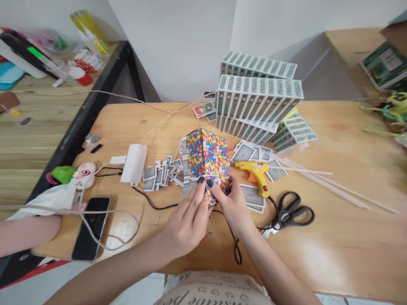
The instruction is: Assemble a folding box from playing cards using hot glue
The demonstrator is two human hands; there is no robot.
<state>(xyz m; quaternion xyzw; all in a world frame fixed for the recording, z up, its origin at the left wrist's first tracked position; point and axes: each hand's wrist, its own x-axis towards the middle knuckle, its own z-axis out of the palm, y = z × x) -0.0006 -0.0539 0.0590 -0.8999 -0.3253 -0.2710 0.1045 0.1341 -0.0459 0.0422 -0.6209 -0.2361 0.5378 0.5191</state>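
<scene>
At the frame's centre, our left hand (pixel 187 220) and right hand (pixel 233 203) both pinch the near edge of the colourful box (pixel 208 154) standing on the worktop (pixel 333 237), beside the yellow glue gun (pixel 256 171).

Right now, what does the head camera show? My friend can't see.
A left hand and right hand pinch the near edge of a colourful box on a table. Playing cards lie around it, a yellow glue gun and scissors to the right, stacked card packs behind.
</scene>
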